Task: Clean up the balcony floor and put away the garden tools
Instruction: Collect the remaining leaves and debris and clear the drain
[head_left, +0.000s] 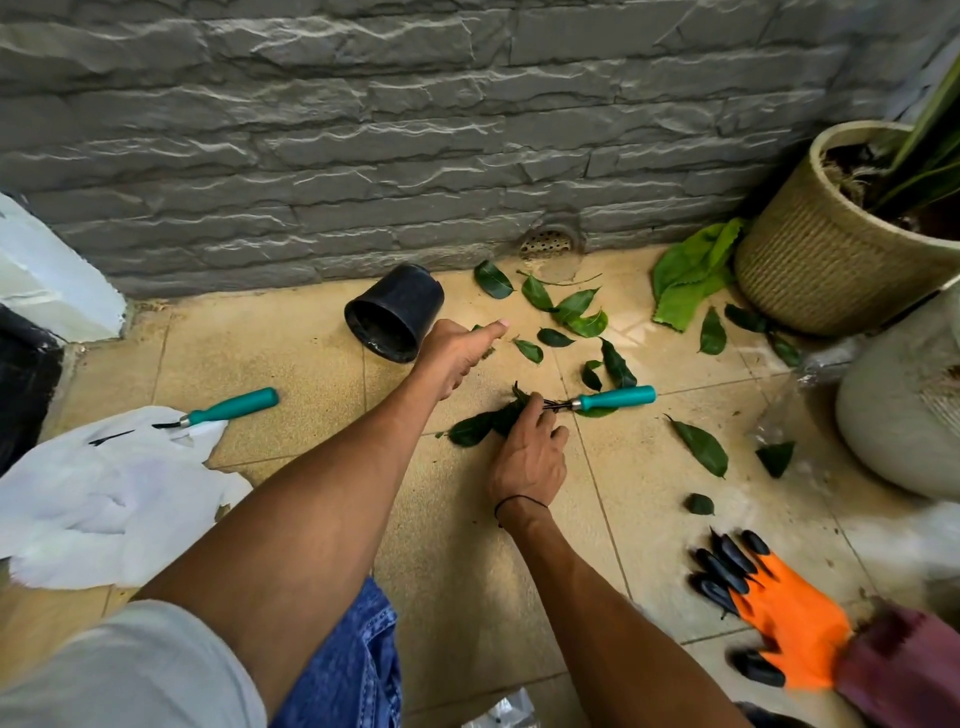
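Several dark green leaves lie scattered on the tan floor tiles. My right hand grips a bunch of leaves on the floor, right beside the tines of a teal-handled hand rake. My left hand reaches forward, thumb out, between a tipped black plastic pot and the leaves; its fingers are hidden beneath it. A second teal-handled tool lies to the left, its blade on a white plastic bag. An orange glove with black claws lies at the lower right.
A grey stone wall with a drain grate closes the far side. A woven planter and a grey pot stand on the right, a large light-green leaf beside them. Black and white bags sit at the left.
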